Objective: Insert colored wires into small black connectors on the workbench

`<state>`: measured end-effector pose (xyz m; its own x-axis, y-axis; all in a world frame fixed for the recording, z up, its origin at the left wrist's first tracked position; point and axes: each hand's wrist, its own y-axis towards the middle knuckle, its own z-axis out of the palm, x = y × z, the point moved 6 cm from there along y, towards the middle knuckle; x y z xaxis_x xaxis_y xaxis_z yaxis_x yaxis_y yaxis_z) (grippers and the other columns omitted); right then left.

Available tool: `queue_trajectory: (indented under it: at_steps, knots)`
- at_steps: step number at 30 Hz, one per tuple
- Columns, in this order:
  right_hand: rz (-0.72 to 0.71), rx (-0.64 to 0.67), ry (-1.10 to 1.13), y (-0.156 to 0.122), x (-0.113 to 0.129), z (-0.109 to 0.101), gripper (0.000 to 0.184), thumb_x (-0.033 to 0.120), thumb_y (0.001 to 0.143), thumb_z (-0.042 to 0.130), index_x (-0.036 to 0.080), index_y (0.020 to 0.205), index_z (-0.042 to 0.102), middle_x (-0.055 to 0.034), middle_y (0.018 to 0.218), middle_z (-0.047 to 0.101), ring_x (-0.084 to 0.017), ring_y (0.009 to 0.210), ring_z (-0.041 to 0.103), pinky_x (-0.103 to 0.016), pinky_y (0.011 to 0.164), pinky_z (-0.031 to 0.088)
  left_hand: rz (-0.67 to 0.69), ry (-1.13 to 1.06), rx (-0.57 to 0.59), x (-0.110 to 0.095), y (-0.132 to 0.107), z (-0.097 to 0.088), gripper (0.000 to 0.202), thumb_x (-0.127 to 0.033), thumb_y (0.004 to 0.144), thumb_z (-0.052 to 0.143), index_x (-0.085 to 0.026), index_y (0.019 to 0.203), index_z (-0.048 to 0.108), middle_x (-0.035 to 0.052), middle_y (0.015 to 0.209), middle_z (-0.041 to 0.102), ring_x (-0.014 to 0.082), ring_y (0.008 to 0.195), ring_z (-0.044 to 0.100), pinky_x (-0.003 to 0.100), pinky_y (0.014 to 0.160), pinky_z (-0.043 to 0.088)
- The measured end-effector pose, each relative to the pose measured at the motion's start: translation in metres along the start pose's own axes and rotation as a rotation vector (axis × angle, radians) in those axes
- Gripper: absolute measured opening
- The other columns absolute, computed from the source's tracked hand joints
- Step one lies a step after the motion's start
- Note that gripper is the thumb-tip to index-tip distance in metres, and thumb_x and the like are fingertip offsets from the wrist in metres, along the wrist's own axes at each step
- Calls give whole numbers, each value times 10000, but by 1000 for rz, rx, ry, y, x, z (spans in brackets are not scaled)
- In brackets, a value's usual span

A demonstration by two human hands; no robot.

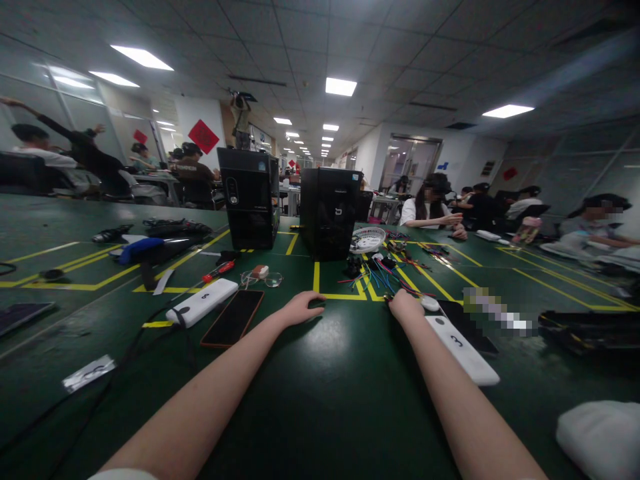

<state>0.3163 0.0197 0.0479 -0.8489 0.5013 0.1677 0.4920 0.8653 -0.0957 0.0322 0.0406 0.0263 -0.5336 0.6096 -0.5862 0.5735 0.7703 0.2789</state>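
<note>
Small dark piece [387, 300], blurred and mostly hidden, at the curled fingertips of the right hand [406, 307], in front of the right tower [327, 215] and off to its right; pinched or merely touched, impossible to tell. Thin cables [384, 265], blue, red and black, loose, lying fanned out just right of the tower's near foot.

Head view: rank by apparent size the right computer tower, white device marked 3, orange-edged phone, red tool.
Right computer tower
White device marked 3 and orange-edged phone: too alike to rank
Red tool
</note>
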Motion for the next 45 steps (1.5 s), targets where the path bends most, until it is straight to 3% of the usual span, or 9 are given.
queue_trajectory:
  at_steps: [4,8,12,17,22,26,29,34,45]
  knots:
    - [-67,-92,32,14,-11,-11,478,388,849,415,47,1183,441,-229,1096,579,-282,1014,568,-342,783,434,20,27,2,-1,1,1,320,-308,774,578,-163,1056,624,79,1086,622,218,1020,552,331,925,402]
    - [-166,-175,3,25,-24,-26,356,288,888,320,124,1143,505,-165,1029,624,-244,953,594,-304,741,424,45,25,4,0,1,2,291,-308,781,571,-172,1032,630,70,1070,626,208,1008,553,322,918,402]
    - [-317,-151,0,30,-29,-28,334,265,837,429,143,1117,563,-124,1058,628,-214,953,589,-253,735,413,58,22,5,0,2,2,274,-310,782,571,-175,1012,636,66,1052,631,205,992,557,321,911,403]
    - [-383,-139,53,29,-26,-27,335,274,809,475,137,1086,604,-114,1029,643,-188,910,598,-218,709,410,56,15,9,-1,1,2,267,-306,783,567,-178,1007,640,68,1052,630,211,999,554,324,910,402]
    - [-392,-40,101,28,-22,-20,347,230,801,485,134,1119,585,-85,927,670,-118,615,596,-197,592,396,55,5,13,-1,1,1,262,-306,784,563,-185,1003,641,63,1046,629,208,989,558,326,906,408]
    - [-403,0,114,28,-21,-15,347,215,806,472,118,1121,582,-75,842,678,-110,547,571,-200,553,389,55,-3,9,1,2,2,263,-307,782,567,-183,1002,641,62,1043,631,208,988,558,328,911,406]
    - [-425,-15,62,26,-18,-16,341,205,794,470,131,1097,607,-80,890,676,-128,619,596,-206,593,404,62,6,7,3,2,3,262,-306,780,569,-180,997,643,64,1046,632,208,994,557,326,915,403]
    - [-462,-101,-41,19,-9,-22,342,204,778,473,157,1075,637,-91,1056,644,-185,921,588,-225,736,412,81,30,4,3,2,4,264,-299,782,560,-168,996,643,67,1037,637,202,978,564,318,905,409]
    - [-431,-158,-135,13,-4,-20,335,233,786,472,185,1076,634,-96,1049,648,-213,959,582,-265,786,416,80,15,0,2,2,3,248,-286,775,567,-178,984,646,59,1030,640,201,974,565,319,910,408]
